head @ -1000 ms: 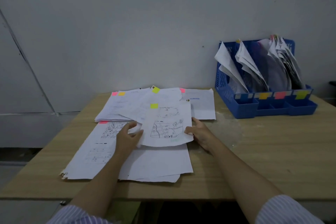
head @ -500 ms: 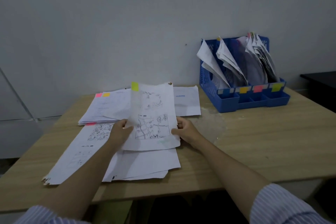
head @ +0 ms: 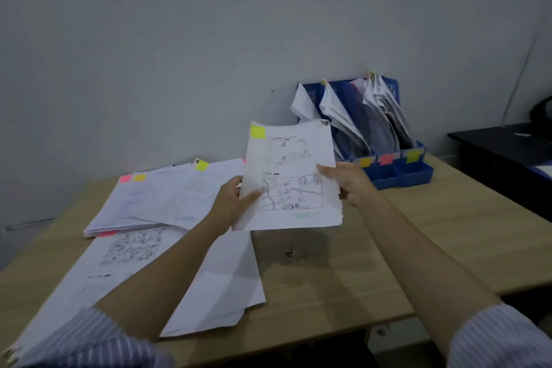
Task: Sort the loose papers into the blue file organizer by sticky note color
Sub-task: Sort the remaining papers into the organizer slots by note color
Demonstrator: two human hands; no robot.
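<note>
Unsorted papers [head: 155, 203] remain stacked on the counter [head: 448, 233], left. I read my left hand [head: 231, 206] and right hand [head: 348, 185] pinching one sheet [head: 291, 176] (yellow note [head: 257, 132]) aloft, centre. The organizer [head: 400, 172], right, already holds several; sorting looks partway done.

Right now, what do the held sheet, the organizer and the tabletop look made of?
Held sheet: thin matte white paper; it curves between the left hand and right hand, and its bottom edge is ragged.
Blue file organizer: probably moulded plastic, with an even blue colour and perforated walls.
Table: light wood-grain surface, matte; solid wood or laminate, cannot tell.
</note>
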